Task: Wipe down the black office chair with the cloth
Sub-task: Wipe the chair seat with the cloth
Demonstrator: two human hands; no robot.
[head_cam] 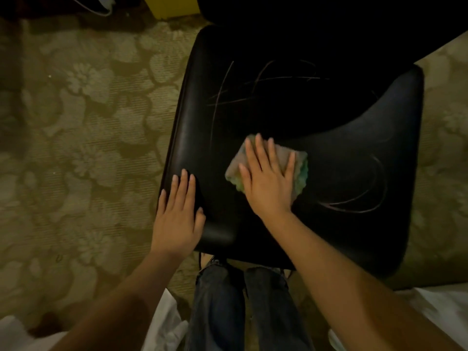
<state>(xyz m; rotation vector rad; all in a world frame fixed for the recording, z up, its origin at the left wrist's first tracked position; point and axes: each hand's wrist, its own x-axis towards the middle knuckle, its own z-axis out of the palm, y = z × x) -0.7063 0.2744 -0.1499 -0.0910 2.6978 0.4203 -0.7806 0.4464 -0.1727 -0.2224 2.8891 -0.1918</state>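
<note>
The black office chair's seat (342, 153) fills the middle and right of the head view, its leather marked with thin curved scratches. A folded pale cloth with green edges (301, 171) lies on the seat near the front middle. My right hand (268, 178) is pressed flat on top of the cloth, fingers spread and pointing away from me. Flat on the seat's front left corner rests my left hand (177, 214), fingers together, holding nothing. The chair's back is lost in shadow at the top.
Patterned floral carpet (83, 138) surrounds the chair. My legs in dark jeans (240, 307) stand just before the seat's front edge. White fabric (435, 302) shows at the bottom corners. A yellow object (174, 6) and a white cable (101, 8) lie at the top left.
</note>
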